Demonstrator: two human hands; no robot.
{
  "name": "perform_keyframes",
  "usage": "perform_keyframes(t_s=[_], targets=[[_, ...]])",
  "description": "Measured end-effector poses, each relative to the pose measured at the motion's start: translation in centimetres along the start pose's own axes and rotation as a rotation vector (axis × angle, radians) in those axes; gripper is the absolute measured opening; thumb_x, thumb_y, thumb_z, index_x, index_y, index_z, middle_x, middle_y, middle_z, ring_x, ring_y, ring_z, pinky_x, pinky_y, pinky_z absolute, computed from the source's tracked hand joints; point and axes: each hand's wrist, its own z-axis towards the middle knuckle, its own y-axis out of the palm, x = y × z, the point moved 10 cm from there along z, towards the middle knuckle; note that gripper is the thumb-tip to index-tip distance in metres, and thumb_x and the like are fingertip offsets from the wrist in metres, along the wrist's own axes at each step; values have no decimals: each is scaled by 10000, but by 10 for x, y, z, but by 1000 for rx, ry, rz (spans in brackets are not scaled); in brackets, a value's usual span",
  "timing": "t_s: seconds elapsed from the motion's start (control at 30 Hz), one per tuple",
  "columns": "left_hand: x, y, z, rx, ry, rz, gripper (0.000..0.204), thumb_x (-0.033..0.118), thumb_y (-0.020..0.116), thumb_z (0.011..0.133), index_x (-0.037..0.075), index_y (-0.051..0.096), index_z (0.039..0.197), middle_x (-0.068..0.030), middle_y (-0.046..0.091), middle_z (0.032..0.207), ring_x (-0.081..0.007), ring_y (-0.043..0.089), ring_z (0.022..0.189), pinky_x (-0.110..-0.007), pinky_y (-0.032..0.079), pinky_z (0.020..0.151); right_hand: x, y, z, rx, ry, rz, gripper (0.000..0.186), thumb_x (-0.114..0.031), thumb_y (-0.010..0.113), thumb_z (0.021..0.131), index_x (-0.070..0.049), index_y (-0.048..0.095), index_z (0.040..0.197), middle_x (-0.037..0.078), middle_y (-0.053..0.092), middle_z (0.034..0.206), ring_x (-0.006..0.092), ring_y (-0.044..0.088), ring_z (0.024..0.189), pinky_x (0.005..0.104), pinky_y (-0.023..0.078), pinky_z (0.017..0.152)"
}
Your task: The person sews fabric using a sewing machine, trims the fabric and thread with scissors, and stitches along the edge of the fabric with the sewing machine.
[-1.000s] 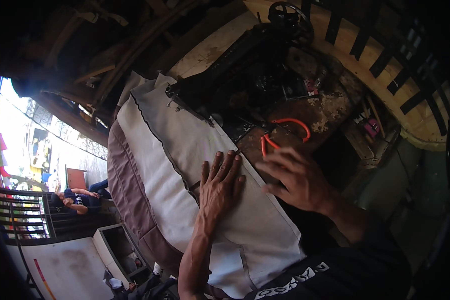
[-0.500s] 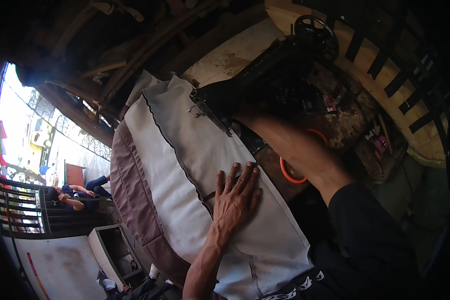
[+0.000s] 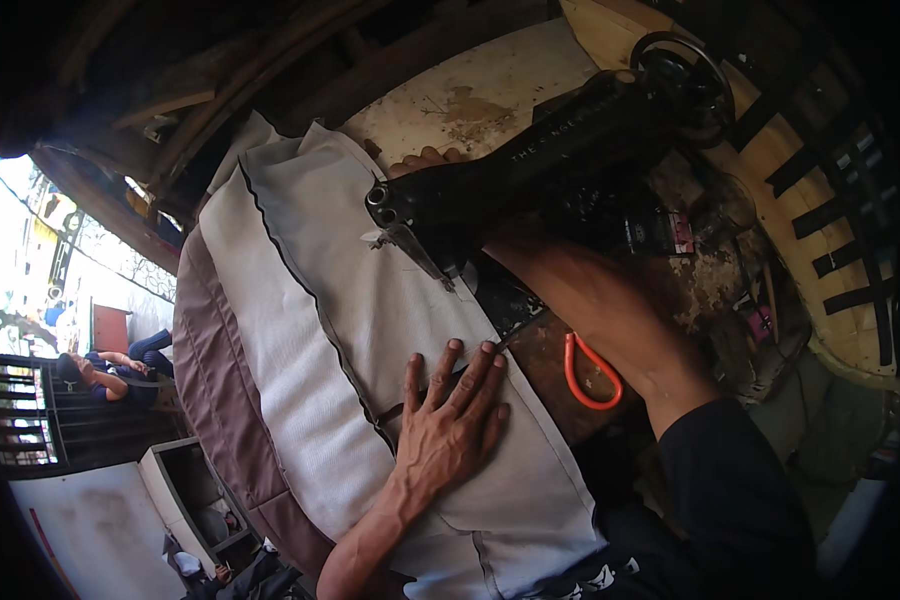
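Pale, lightly wrinkled cloth (image 3: 295,380) slants before me from upper left to lower centre, a dark-edged seam (image 3: 320,312) running down it, a mauve panel (image 3: 235,370) along its left; the black sewing machine (image 3: 540,140), upper right, overhangs it.

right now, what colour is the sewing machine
The sewing machine is black, best seen in the head view.

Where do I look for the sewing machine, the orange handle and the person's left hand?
Sewing machine (image 3: 555,150), head view: its black arm.
Orange handle (image 3: 571,367), head view: its left side.
Left hand (image 3: 450,425), head view: its back.
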Motion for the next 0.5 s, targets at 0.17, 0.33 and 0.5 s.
perform_keyframes(t_s=[0.17, 0.33, 0.5], targets=[[-4, -2, 4, -9, 18, -28, 611, 276, 657, 933, 146, 531, 1516, -57, 470, 1601, -355, 367, 1509, -634, 196, 1235, 1, -10, 2, 175, -55, 60, 334, -400, 676, 744, -150, 633, 961, 27, 588, 894, 224, 587, 827, 428, 426, 699], [-15, -3, 11, -19, 28, -18, 606, 275, 655, 935, 137, 528, 1511, -69, 464, 1602, -365, 373, 1501, -648, 200, 1223, 18, 35, 22, -298, 188, 82, 342, -404, 637, 936, -83, 665, 1050, 102, 696, 1032, 290, 638, 1015, 490, 454, 878], [-22, -7, 21, -11, 41, -4, 604, 267, 654, 933, 137, 528, 1510, -80, 468, 1587, -367, 376, 1495, -651, 211, 1217, 30, 53, 30, -316, 341, 144, 314, -417, 669, 954, -124, 712, 1058, 79, 712, 1083, 298, 605, 1126, 506, 405, 997]])
